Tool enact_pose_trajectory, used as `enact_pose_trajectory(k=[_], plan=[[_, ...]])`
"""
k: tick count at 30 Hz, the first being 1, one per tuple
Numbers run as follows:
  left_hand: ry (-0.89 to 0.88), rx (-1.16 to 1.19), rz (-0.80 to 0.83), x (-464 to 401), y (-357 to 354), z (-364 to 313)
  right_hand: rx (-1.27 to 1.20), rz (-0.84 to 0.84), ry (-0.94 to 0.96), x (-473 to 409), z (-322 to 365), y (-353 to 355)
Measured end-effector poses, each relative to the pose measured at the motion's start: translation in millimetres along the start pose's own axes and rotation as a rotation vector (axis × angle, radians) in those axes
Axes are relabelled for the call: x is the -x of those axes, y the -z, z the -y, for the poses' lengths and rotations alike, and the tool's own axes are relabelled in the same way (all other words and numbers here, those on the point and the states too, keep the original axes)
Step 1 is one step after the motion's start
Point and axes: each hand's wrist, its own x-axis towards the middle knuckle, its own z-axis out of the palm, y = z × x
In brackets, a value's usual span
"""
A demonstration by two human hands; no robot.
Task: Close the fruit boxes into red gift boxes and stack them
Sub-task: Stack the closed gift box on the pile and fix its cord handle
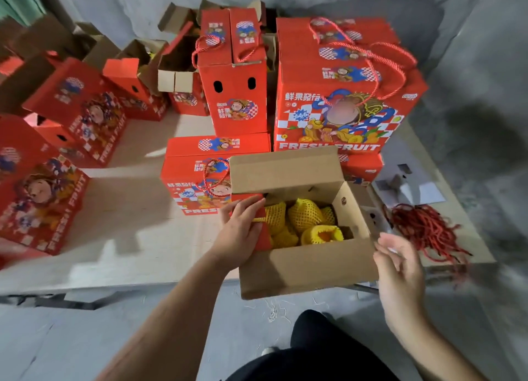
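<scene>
Done: closed red boxes (337, 94) stacked behind | Now: fruit box (308, 237) open, left hand (243, 229) fingers pressing its side flap; right hand (400, 263) loosely spread | Left: close, stack.

Left forearm bare, reaching forward and up from lower frame. Left hand (243, 229) palm down, fingers (251, 206) extended, resting flat on red flap (264, 237). Right hand (398, 263) raised at right, holding nothing, fingers loosely curled, slightly blurred. Dark-clad knee (320, 340) below between arms.
</scene>
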Motion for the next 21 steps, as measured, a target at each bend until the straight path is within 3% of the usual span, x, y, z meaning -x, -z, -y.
enact_pose_trajectory(k=[2,4,7,9,11,15,19,21], plan=[[-0.011,-0.024,-0.044,1.0,0.4,-0.7,0.011,-0.043,-0.168,0.8,-8.0,4.2],[-0.005,-0.042,-0.045,3.3,2.9,-3.2,-0.098,-0.046,-0.493,-2.0,-24.1,11.8],[0.042,-0.023,-0.053,6.0,3.8,-5.4,-0.178,0.091,-0.838,-2.2,-47.4,18.7],[0.066,-0.022,-0.059,6.2,3.9,-4.7,0.046,0.205,-0.833,0.0,-52.7,12.9],[0.069,-0.014,-0.045,6.5,4.7,-4.8,0.188,0.178,-0.757,-9.3,-44.8,4.6],[0.084,0.022,-0.004,3.5,8.5,-4.1,-0.131,0.128,-0.735,-51.3,-22.9,-0.5],[0.091,0.089,-0.041,3.2,8.9,-5.3,-0.264,0.32,-0.733,-80.1,-6.6,-2.5],[0.097,0.096,-0.052,3.2,8.1,-7.2,-0.236,0.358,-0.588,-90.1,10.0,-15.2]])
